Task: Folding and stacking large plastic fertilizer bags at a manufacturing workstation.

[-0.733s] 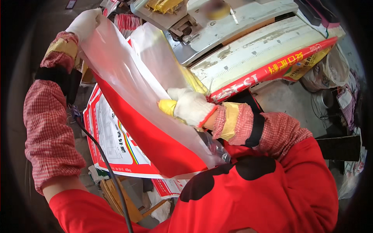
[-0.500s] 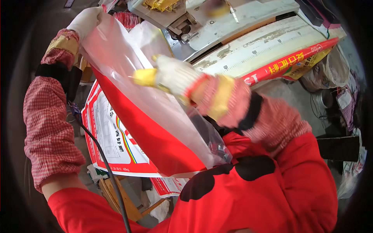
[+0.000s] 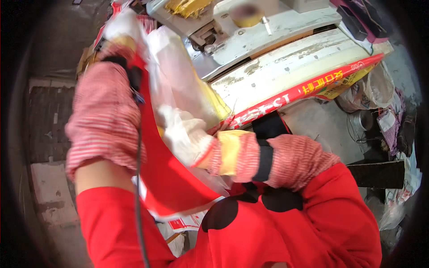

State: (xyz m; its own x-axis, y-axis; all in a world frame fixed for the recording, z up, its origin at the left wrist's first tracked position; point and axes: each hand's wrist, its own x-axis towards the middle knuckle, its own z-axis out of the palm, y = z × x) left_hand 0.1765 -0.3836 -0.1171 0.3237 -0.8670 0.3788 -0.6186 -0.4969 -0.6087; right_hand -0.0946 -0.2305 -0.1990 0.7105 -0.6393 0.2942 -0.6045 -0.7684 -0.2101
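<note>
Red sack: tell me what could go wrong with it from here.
The left hand is blurred at the far end of the red sack; its grip cannot be judged, so the sack might slip.
The black cable hangs alongside the left arm and could snag.
The pale translucent film near the right hand might crease.

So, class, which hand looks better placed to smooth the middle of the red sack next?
Probably the right hand: it is close to the middle of the red sack, whereas the left hand, blurred, is near its far end.
</note>
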